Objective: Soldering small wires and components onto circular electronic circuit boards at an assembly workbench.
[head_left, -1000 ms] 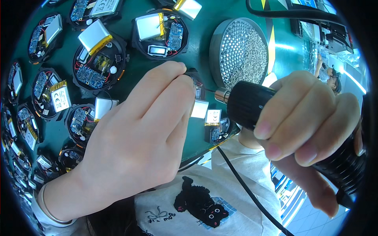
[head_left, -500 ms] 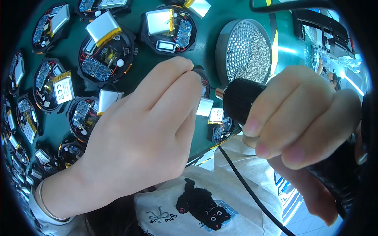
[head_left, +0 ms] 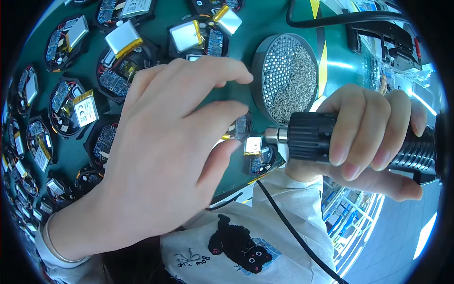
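Observation:
My right hand (head_left: pixel 373 130) is wrapped around a black electric screwdriver (head_left: pixel 309 137), its metal tip pointing left toward my other hand. Over the green table my left hand (head_left: pixel 165 142) hovers with thumb and fingers apart, and nothing shows between them. Partly hidden behind those fingers is a round black device housing (head_left: pixel 242 127) with a circuit board. Just below the screwdriver tip, another small housing (head_left: pixel 262 161) carries a silver battery (head_left: pixel 253 146) with yellow tape. Whatever lies directly under my left palm is covered.
A round grey dish (head_left: pixel 256 90) with a perforated plate and many tiny screws stands beyond the screwdriver. Several open housings (head_left: pixel 66 111) with batteries and boards fill the left side. A black cable (head_left: pixel 302 232) runs down across my shirt; a black fixture (head_left: pixel 385 38) stands far right.
My left hand's fingers have gone from pinched together to spread apart. The screwdriver has swung to lie nearly level, its tip a little lower. The view has shifted slightly.

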The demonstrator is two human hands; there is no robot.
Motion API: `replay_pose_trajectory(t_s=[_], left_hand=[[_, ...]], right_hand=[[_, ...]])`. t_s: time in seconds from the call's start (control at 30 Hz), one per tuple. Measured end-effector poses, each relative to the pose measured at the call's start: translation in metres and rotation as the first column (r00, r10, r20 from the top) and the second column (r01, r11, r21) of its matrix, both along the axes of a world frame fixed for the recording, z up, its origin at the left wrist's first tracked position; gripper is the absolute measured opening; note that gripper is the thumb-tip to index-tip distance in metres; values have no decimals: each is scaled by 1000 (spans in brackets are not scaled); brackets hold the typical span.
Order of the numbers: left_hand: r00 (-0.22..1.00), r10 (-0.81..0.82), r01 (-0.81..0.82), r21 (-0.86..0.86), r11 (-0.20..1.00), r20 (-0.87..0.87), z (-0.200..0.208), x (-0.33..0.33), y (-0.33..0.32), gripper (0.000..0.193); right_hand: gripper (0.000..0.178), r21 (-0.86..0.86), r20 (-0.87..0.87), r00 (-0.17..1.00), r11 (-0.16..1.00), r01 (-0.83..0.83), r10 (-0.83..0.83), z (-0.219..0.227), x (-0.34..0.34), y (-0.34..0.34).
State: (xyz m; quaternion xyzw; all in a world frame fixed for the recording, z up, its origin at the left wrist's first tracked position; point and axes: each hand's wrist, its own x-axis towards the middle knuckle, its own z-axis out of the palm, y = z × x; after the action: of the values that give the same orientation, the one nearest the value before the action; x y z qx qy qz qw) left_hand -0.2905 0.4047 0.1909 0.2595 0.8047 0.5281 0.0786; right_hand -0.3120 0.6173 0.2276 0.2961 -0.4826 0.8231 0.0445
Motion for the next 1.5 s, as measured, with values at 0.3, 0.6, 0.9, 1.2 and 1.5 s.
replay_pose_trajectory(t_s=[0.3, 0.6, 0.9, 1.2, 1.5], left_hand=[[988, 21, -28, -44, 999, -152, -7, 1, 0, 16], [971, -87, 52, -160, 986, -224, -3, 2, 1, 12], [977, -41, 38, -18, 999, -208, -21, 8, 12, 74], [975, -31, 34, 6, 999, -221, -17, 8, 8, 61], [981, -96, 78, -109, 991, -170, -12, 13, 5, 43]], right_hand=[[48, -21, 95, 989, 994, -109, 110, 11, 2, 20], [47, -74, -9, 999, 997, -39, 38, 9, 3, 3], [68, 300, -219, 964, 951, -78, 149, -2, 3, 5], [70, 320, -226, 960, 943, -90, 168, -1, 3, -6], [72, 311, -229, 957, 945, -99, 176, -5, 1, -8]])
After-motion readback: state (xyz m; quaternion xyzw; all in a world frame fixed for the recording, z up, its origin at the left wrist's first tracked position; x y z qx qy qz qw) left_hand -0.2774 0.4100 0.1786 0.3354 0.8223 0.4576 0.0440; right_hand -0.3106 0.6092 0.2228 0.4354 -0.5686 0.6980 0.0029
